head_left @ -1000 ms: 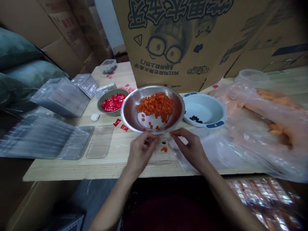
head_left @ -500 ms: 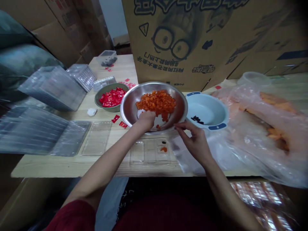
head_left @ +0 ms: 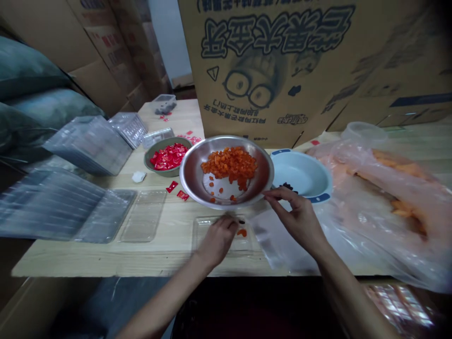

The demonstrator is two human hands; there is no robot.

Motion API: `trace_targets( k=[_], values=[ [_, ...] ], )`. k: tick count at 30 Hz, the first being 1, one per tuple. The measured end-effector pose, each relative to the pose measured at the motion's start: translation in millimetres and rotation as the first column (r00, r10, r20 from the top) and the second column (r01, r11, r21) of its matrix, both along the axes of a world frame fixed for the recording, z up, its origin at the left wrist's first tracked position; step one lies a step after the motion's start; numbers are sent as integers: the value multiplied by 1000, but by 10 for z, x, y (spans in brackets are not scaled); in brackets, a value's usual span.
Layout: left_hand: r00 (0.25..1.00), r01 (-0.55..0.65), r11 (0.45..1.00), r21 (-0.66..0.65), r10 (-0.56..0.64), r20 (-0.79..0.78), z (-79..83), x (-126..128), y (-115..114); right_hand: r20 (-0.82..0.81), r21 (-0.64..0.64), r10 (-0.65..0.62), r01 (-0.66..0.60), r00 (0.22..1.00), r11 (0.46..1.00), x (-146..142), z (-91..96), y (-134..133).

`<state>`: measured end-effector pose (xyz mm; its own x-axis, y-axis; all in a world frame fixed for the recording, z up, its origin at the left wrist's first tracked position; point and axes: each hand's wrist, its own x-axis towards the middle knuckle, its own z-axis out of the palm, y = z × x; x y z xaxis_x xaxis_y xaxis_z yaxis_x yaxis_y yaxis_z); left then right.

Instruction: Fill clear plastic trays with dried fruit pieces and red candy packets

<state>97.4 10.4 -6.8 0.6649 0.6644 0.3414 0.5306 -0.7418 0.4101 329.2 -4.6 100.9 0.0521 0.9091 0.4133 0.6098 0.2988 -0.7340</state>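
Note:
My left hand (head_left: 217, 238) is over the clear plastic compartment tray (head_left: 229, 253), its fingers bunched downward and hiding whatever they hold. Beside its fingertips, a small dark piece (head_left: 242, 221) and an orange piece (head_left: 242, 232) lie in the tray's right-hand part. My right hand (head_left: 298, 217) has thumb and forefinger pinched at the near right rim of the steel bowl (head_left: 192, 176); I cannot make out anything between them. Heaped in that bowl are small glossy orange pieces (head_left: 231, 162). To its right, a light blue basin (head_left: 307, 172) contains a few black pieces (head_left: 287, 187).
Left of the steel bowl stands a green bowl (head_left: 150, 165) of red wrapped packets (head_left: 169, 156). Clear trays (head_left: 52, 202) are stacked at the left. A large plastic bag (head_left: 374, 212) with orange contents covers the right side. Behind rises a cardboard box (head_left: 247, 113).
My left hand has come out of the steel bowl and down to the tray in front. My right hand has shifted slightly right along the bowl's rim. The camera view has tilted up.

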Motion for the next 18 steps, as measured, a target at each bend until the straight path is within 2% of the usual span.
trace_targets(
  k=[2, 4, 6, 7, 8, 10, 12, 15, 18],
  values=[
    [993, -1, 1000, 24, -2, 121, 261, -87, 66, 97, 9, 39, -40, 994, 999, 50, 40, 247],
    [984, -57, 998, 12, 54, 169, 564, -153, 335, 259, -47, 90, -81, 962, 996, 76, 34, 605],
    [980, -190, 981, -39, 192, 55, 811, -162, 819, 465, -205, 168, -79, 869, 976, 28, -31, 1016],
    [961, -269, 960, -73, 263, -82, 886, -140, 1105, 554, -319, 231, -53, 800, 946, -25, -86, 1210],
    [919, -342, 932, -122, 304, -249, 922, -100, 1391, 585, -384, 273, -36, 763, 923, -87, -154, 1381],
    [894, -363, 914, -179, 287, -345, 873, 25, 1870, 606, -463, 330, -16, 724, 886, -208, -320, 1625],
    [893, -350, 909, -225, 252, -373, 711, 174, 2141, 600, -493, 351, -13, 719, 870, -274, -489, 1741],
    [898, -341, 902, -263, 231, -374, 451, 317, 2211, 578, -527, 367, -10, 729, 850, -245, -655, 1779],
    [914, -338, 892, -301, 235, -330, 349, 292, 2162, 543, -525, 358, -25, 759, 851, -144, -668, 1806]
  ],
)
